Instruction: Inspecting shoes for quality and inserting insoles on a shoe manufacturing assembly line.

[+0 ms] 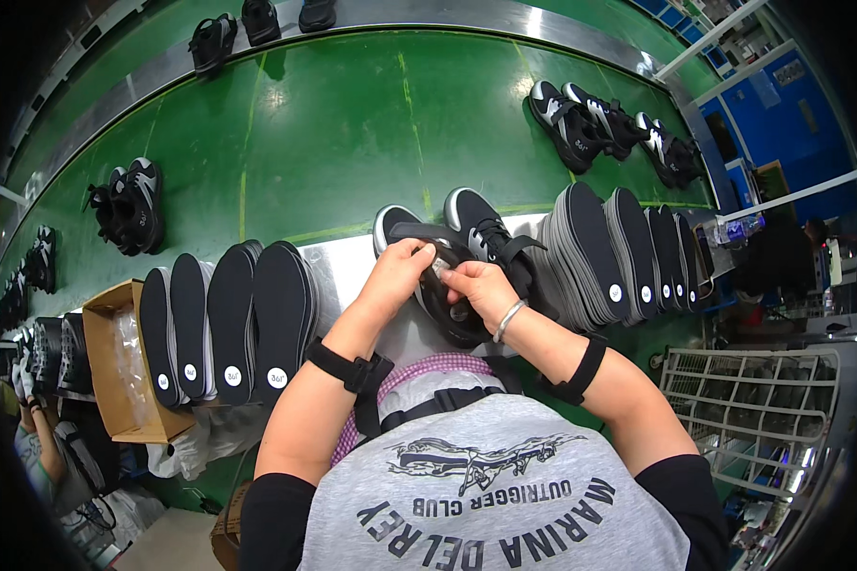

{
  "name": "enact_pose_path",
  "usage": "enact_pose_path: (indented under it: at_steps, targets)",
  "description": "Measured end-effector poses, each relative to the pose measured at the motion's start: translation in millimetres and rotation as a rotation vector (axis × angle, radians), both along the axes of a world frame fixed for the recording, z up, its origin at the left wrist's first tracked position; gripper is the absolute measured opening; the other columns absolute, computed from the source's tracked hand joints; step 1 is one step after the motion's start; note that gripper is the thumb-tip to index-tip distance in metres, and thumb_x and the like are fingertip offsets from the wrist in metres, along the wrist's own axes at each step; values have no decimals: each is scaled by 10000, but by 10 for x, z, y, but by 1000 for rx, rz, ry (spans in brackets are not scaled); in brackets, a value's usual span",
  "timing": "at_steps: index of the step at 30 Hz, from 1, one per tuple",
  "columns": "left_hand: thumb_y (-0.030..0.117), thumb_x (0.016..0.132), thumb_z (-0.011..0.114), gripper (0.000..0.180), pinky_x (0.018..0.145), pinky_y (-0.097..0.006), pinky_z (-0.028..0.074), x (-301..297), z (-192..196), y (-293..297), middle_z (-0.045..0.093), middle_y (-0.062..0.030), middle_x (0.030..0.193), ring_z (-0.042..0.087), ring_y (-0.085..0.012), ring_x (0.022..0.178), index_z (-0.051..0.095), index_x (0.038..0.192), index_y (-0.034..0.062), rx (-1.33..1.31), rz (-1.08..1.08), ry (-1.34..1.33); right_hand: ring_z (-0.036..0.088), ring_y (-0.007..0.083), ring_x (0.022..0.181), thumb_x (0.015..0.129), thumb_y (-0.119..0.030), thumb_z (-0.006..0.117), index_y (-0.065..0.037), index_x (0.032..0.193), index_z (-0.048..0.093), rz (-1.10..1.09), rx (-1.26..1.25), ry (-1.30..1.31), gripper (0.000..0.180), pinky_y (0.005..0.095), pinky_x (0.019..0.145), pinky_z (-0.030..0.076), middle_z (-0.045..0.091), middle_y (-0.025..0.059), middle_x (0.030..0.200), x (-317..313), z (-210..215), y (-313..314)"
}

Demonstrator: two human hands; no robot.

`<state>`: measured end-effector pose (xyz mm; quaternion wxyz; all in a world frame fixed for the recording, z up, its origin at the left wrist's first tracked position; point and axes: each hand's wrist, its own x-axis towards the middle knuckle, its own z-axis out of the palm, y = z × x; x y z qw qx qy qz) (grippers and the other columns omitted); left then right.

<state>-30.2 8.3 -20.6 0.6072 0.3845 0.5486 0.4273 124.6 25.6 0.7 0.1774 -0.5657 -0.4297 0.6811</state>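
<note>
A black sneaker (462, 328) with a pale toe lies in front of me, its toe pointing away and its dark strap (427, 231) lifted across the front. My left hand (398, 278) pinches the left edge of its opening. From the other side, the fingers of my right hand (484, 293) are closed on the shoe's opening, beside a small pale patch inside it. Exactly which layer each hand grips is partly hidden. The matching sneaker (487, 228), laced and with a loose strap, stands just to the right, toe away from me.
Stacks of black insoles (230, 324) stand at left, beside an open cardboard box (129, 371); more insole stacks (588, 252) are at right. Sneakers (581, 124) sit on the green table (343, 124). A white wire rack (752, 409) is at lower right. Another person's gloved hand (22, 376) shows far left.
</note>
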Motion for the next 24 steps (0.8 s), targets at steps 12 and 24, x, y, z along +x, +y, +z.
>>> enact_pose_path:
  at_steps: [12,24]
  targets:
    - [230,722,557,215,663,-415,423,90,746,-323,583,-147,733,547,-326,769,571,751,17,613,286,634,472,76,556,795,-121,550,-10,728,579,205,399,108,133,209,522,372,532,17,625,317,543,-253]
    - [176,833,480,223,730,-327,442,-2230,806,-1399,603,-157,876,569,-287,809,595,912,0,289,804,1256,525,80,616,776,-116,563,23,816,569,75,687,-258,144,221,572,423,576,43,663,971,621,21]
